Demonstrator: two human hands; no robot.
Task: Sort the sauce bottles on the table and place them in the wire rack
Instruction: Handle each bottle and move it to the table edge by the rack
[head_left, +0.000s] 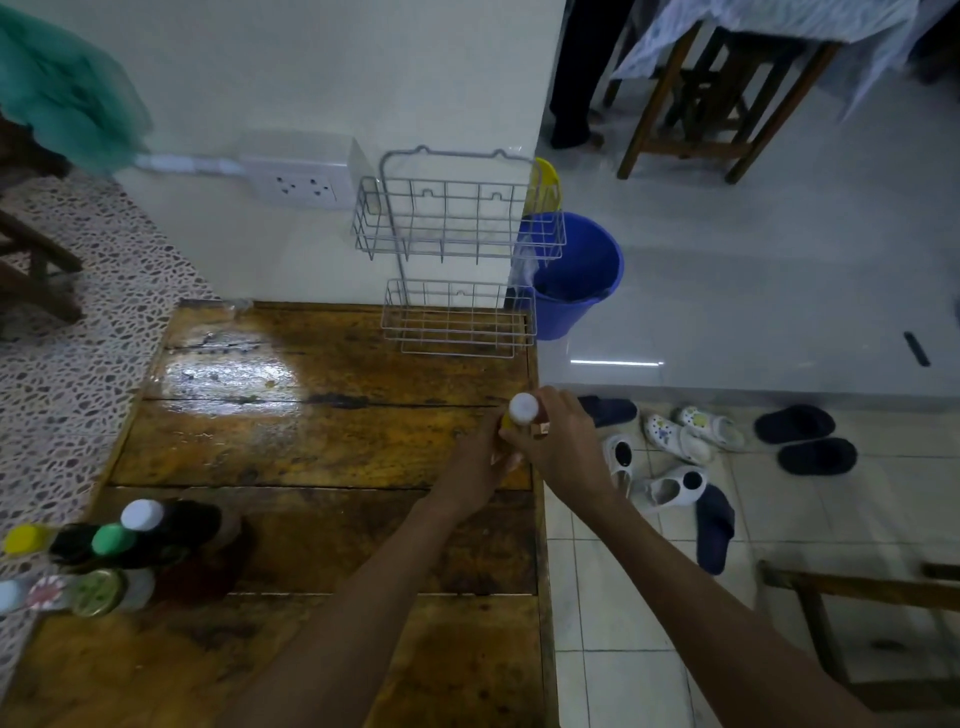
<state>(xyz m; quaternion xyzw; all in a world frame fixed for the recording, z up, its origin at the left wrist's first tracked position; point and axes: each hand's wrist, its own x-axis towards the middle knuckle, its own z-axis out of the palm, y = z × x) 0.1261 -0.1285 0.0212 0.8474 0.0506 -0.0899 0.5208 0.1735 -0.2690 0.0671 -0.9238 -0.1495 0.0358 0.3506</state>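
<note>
A two-tier white wire rack (457, 249) stands against the wall at the far right of the wooden table (322, 447); both baskets hold nothing. Near the table's right edge both my hands hold one upright bottle with a white cap (522, 407) and yellowish body. My right hand (558, 441) wraps its neck from the right, and my left hand (480, 462) grips its lower body from the left. A cluster of several bottles and jars (104, 556) with white, green, yellow and gold lids stands at the table's near left.
A blue bucket (582, 275) sits on the floor right behind the rack, just past the table's right edge. Several sandals and shoes (685, 457) lie on the tiled floor to the right. A wall socket (301, 182) is left of the rack. Someone's legs (576, 78) stand far back.
</note>
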